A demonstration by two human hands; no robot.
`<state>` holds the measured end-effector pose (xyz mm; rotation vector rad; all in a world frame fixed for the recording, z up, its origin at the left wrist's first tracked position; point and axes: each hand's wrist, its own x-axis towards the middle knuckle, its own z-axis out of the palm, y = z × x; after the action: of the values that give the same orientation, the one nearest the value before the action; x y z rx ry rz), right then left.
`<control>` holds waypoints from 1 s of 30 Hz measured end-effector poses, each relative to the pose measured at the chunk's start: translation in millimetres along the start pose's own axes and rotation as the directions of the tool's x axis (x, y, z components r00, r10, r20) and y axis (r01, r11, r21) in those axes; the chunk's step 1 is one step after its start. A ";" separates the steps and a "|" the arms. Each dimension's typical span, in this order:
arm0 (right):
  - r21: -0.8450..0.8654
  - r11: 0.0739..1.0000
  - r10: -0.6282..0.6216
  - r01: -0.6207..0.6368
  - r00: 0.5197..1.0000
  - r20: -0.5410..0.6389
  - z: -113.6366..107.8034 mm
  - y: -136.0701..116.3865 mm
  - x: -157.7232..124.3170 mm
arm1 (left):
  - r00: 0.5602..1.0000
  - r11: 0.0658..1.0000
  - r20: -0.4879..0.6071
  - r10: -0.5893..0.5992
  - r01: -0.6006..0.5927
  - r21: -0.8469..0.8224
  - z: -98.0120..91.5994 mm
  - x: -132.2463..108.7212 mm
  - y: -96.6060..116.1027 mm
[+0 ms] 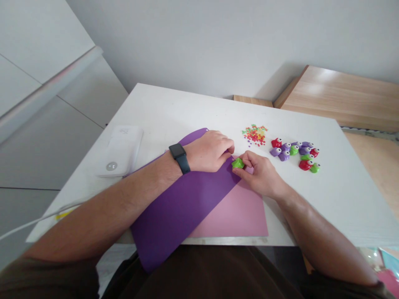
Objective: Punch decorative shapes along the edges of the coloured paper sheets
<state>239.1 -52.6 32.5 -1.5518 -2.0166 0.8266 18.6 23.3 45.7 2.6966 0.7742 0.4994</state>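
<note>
A purple sheet (183, 203) lies tilted over a pink sheet (232, 214) and hangs past the table's front edge. My left hand (213, 151), a dark watch on its wrist, is closed on the purple sheet near its right corner. In my right hand (260, 172) a small bright green piece (238, 163) is pinched between thumb and fingers, right at that corner. The fingertips of both hands are close together. Whether the green piece touches the sheet is hard to tell.
Small coloured bits (255, 135) lie in a pile behind my right hand. Several red, purple and green figures with eyes (293, 150) stand to the right. A white device (121, 149) and a cable are at the left. A wooden board (343, 91) is at the back right.
</note>
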 end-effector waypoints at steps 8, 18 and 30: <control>-0.006 0.999 -0.032 0.032 0.999 -0.007 0.8 1.3 -0.8 | 0.998 0.998 0.015 0.055 -0.054 -0.040 -0.5 -1.1 9.4; -0.036 0.998 -0.051 0.051 0.999 0.002 2.3 -0.9 -1.0 | 0.994 0.998 0.089 0.059 -0.060 0.003 6.7 1.7 6.2; -0.074 0.995 -0.065 0.064 0.998 -0.010 5.0 -2.3 -0.1 | 0.990 0.998 0.123 0.065 -0.065 -0.002 13.6 3.0 5.5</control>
<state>234.1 -54.0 30.6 -1.5191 -2.0982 0.7240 28.9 18.1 36.2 2.7319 0.6560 0.3424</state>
